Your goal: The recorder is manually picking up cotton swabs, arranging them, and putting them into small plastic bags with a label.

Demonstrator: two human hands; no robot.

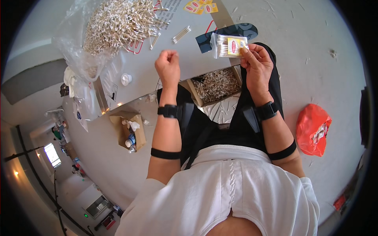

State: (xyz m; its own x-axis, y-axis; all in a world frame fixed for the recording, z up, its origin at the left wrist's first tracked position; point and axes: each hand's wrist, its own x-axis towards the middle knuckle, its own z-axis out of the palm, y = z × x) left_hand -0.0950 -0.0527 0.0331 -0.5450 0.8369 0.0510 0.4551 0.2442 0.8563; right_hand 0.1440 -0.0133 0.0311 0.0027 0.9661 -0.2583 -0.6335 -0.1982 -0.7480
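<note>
My right hand (258, 65) pinches the right end of a small clear bag of cotton swabs (222, 45), thumb in front of it. A yellow label card (234, 46) with a red oval shows on the bag. My left hand (168, 69) hovers above the grey table with its fingers curled closed; whatever they might hold is hidden. Beyond it, a few loose cotton swabs (181, 34) lie side by side on the table. A large heap of cotton swabs (118, 25) spreads at the far left, partly over clear plastic.
Below the table edge, between my legs, stands a cardboard box of cotton swabs (216, 84). Several yellow cards (201, 6) lie at the table's far side. A red plastic bag (313, 129) sits on the floor at right, a carton of rubbish (128, 131) at left.
</note>
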